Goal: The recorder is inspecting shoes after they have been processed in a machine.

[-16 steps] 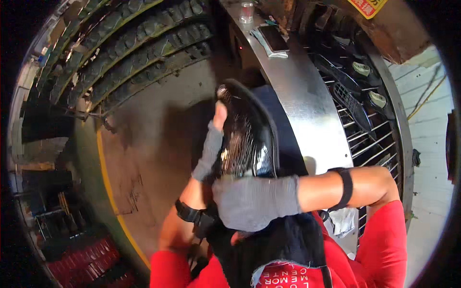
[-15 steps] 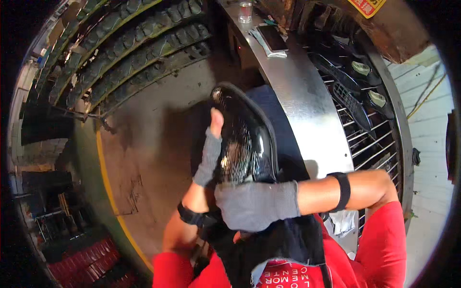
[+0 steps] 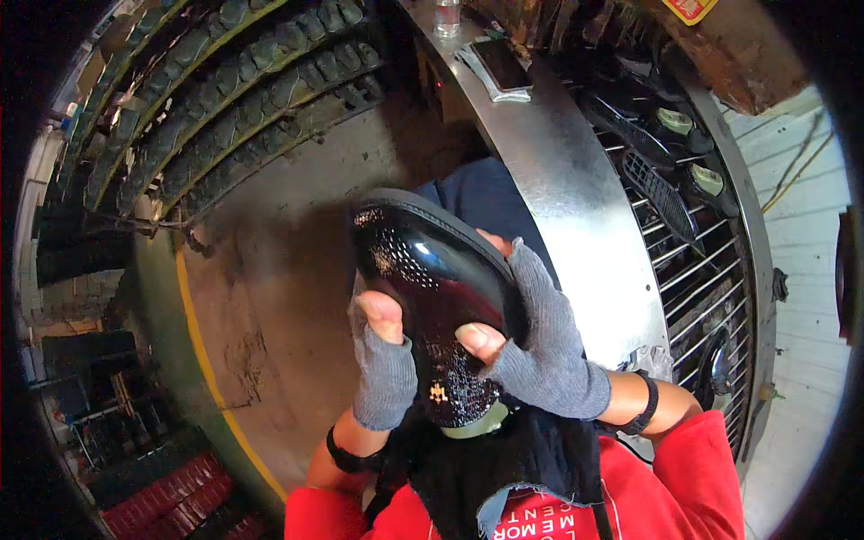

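From my remote seat I see a glossy black shoe (image 3: pixel 436 288), left of the silver metal worktop (image 3: pixel 567 171), above the wearer's lap. In grey fingerless gloves, the left hand (image 3: pixel 385 369) grips the shoe's side away from the worktop; the right hand (image 3: pixel 549 351) grips the worktop side, blocking my view of that edge. A dark-trousered leg shows between shoe and worktop. On the worktop's far end, a dark flat device (image 3: pixel 501 65) lies on white cloth (image 3: pixel 510 96), near a clear container (image 3: pixel 446 18). Right of the worktop, a barred rack (image 3: pixel 760 306) carries black soles (image 3: pixel 659 193).
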The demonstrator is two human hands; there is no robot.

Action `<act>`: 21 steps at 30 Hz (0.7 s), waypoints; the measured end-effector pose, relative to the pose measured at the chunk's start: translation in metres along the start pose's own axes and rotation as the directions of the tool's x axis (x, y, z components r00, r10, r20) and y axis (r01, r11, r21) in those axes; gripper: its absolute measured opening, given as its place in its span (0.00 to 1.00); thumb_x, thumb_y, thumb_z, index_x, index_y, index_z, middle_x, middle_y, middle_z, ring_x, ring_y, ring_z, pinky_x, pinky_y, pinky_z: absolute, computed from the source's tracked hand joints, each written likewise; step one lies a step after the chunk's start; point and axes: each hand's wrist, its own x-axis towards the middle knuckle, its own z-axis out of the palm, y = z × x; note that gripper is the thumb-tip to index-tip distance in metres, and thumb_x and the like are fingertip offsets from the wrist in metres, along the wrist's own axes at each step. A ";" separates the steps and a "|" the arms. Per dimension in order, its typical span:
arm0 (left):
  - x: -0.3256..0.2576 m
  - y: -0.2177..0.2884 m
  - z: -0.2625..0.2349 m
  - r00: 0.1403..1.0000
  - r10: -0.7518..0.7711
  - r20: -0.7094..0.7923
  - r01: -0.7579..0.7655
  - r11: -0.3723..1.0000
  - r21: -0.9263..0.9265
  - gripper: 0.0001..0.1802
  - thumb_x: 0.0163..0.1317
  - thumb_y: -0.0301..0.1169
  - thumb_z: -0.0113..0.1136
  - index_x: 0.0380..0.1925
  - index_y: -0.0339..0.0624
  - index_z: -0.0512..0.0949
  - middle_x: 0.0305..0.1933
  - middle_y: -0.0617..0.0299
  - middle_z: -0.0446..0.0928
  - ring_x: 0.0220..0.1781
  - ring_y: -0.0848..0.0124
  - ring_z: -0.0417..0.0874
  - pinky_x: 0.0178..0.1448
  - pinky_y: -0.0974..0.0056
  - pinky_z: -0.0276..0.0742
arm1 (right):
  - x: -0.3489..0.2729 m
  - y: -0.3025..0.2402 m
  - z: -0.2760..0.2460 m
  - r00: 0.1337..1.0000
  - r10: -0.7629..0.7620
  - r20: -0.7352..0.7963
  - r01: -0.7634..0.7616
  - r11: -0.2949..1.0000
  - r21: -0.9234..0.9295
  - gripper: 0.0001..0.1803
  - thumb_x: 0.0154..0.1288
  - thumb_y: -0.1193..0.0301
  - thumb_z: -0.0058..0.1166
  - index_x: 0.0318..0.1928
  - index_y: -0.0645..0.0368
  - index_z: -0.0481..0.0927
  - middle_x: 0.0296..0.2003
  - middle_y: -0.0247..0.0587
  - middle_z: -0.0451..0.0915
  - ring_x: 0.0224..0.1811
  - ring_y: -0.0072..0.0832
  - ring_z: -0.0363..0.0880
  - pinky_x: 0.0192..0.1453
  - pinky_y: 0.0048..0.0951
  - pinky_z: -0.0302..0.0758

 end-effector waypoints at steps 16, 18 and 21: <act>0.006 0.045 0.030 0.936 0.333 0.111 -0.347 0.833 0.430 0.45 0.73 0.56 0.64 0.73 0.29 0.68 0.68 0.50 0.77 0.69 0.62 0.78 0.75 0.57 0.70 | 0.012 0.018 -0.016 0.949 0.198 0.244 -0.295 0.833 0.469 0.49 0.72 0.49 0.64 0.81 0.64 0.59 0.76 0.46 0.68 0.76 0.33 0.68 0.79 0.35 0.66; 0.038 0.059 0.032 0.911 0.367 0.187 -0.410 0.857 0.313 0.45 0.74 0.59 0.61 0.73 0.29 0.69 0.68 0.49 0.77 0.69 0.62 0.78 0.75 0.56 0.70 | 0.012 0.038 -0.010 0.909 0.200 0.367 -0.404 0.646 0.647 0.42 0.78 0.58 0.59 0.82 0.63 0.58 0.75 0.43 0.69 0.76 0.28 0.69 0.79 0.32 0.67; 0.090 0.063 0.025 0.873 0.314 0.374 -0.448 0.820 0.356 0.36 0.79 0.61 0.47 0.61 0.35 0.73 0.58 0.55 0.79 0.59 0.67 0.80 0.66 0.61 0.75 | 0.021 0.072 -0.003 0.836 0.148 0.528 -0.545 0.327 0.772 0.32 0.83 0.63 0.53 0.79 0.61 0.63 0.70 0.40 0.74 0.68 0.26 0.75 0.73 0.30 0.74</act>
